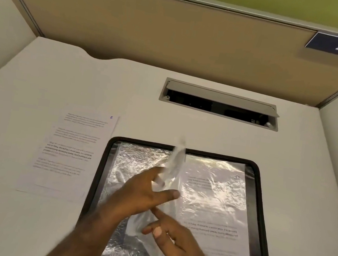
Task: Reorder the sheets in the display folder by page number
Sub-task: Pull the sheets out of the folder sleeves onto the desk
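Folder (258, 204) open on desk (23, 216); left hand (140, 192) pinching upright plastic sleeve (175, 161); right hand (173, 238) fingers loosely spread, holding nothing; loose sheet (68, 153) beside folder

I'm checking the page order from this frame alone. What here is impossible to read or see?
- Head view: the page number on the sheet in the folder is too small and lost in sleeve glare.
- The lifted sleeve is motion-blurred; its contents are unreadable.
- The left hand and right hand cover the folder's middle.
- The folder's near edge is cut off by the frame.
- The loose sheet's body text is too small.
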